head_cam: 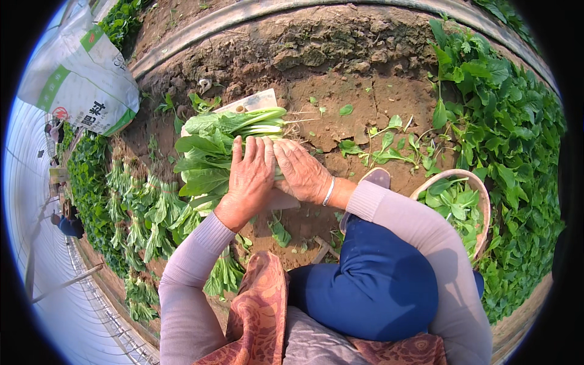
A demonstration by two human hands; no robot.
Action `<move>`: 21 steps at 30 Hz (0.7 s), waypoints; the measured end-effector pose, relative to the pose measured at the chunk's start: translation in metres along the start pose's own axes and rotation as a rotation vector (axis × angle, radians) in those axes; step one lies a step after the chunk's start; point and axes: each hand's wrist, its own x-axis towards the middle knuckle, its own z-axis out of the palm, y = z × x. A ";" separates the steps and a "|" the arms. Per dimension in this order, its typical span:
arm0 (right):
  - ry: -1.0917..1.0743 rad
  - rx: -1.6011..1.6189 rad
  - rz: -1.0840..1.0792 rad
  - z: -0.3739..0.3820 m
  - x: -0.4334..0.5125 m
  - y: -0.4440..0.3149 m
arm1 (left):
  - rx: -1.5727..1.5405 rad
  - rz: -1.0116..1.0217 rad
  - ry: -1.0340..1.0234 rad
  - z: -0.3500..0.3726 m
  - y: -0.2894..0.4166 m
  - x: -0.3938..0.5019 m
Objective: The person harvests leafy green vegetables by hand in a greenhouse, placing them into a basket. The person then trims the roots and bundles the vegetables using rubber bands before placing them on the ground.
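A pile of leafy greens lies on a pale flat board, its pale stalks and roots pointing right. My left hand rests over the stalks of the nearer part of the pile, palm down, fingers straight and side by side. My right hand, with a silver bracelet at the wrist, lies against it at the stalk ends, its fingertips meeting the left fingers. What is under both palms is hidden, so a firm grasp cannot be made out.
Tied bundles of greens lie in rows at left. A white printed sack stands at upper left. A basket of loose leaves is by my right arm, beside growing greens. Loose leaves dot the soil. People are at far left.
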 end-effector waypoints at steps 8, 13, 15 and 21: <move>0.024 0.257 0.233 -0.052 0.038 0.038 | -0.389 0.099 -0.033 -0.003 -0.028 0.001; -0.054 0.428 0.539 -0.032 0.071 0.084 | -0.356 0.136 -0.021 0.000 -0.028 0.003; -0.151 0.512 0.548 -0.018 0.075 0.085 | -0.371 0.140 -0.021 0.000 -0.028 0.002; -0.155 0.526 0.628 -0.012 0.077 0.076 | -0.406 0.145 -0.006 0.002 -0.027 -0.002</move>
